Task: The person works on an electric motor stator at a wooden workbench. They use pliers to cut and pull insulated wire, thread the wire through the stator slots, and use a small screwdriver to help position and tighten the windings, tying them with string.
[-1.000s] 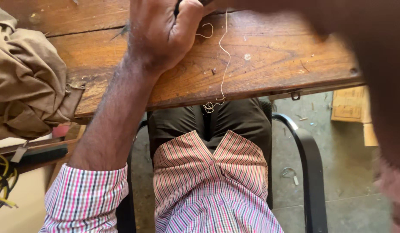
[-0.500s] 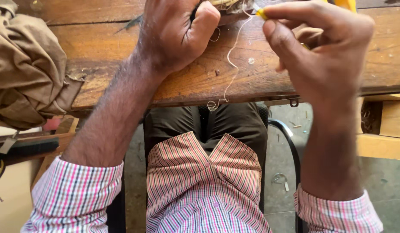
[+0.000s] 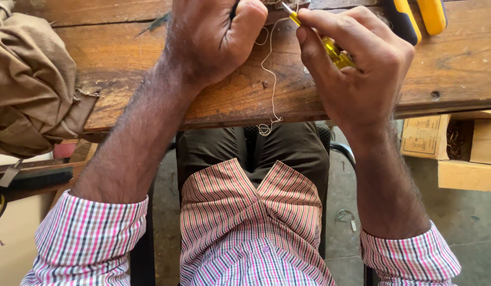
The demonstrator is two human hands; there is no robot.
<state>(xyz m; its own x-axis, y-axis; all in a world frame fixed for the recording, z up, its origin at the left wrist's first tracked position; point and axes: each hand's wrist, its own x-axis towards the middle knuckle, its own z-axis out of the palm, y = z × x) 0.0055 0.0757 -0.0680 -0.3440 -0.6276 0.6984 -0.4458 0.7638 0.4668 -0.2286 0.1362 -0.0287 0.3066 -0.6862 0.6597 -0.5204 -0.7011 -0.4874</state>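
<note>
- Hands: left hand (image 3: pixel 216 39) is curled into a fist at the far part of the wooden worktop (image 3: pixel 457 69), closed over something the top edge of the view cuts off; I cannot tell what it is. Right hand (image 3: pixel 356 63) is pinched shut around a small yellow-handled screwdriver (image 3: pixel 330 47), whose metal tip points up-left toward the left fist.
- Thread: a thin pale thread (image 3: pixel 272 79) drops from between the two hands, runs across the worktop and ends in a small tangled loop hanging just past the near edge, above the lap.
- Slip risk: the tip sits very near the left thumb and knuckles. Judged from the angle, a slip off the hidden piece would drive the tip into that hand.
- Snag risk: the thread lies just beside the right fingers. It could catch on the tool or a finger and be pulled taut, or tug the held piece out of line.
- Loop risk: the dangling end could hook on the worktop edge or on the striped shirt (image 3: pixel 250 233) below.
- View risk: the point where tool meets piece is out of frame, so the fit of tip to piece cannot be checked.
- Surroundings: brown cloth (image 3: pixel 28 85) is bunched at the left end; two yellow-and-black tool handles (image 3: pixel 417 18) lie at the far right, well apart from the thread. Wooden boxes (image 3: pixel 467 151) stand under the right end.
</note>
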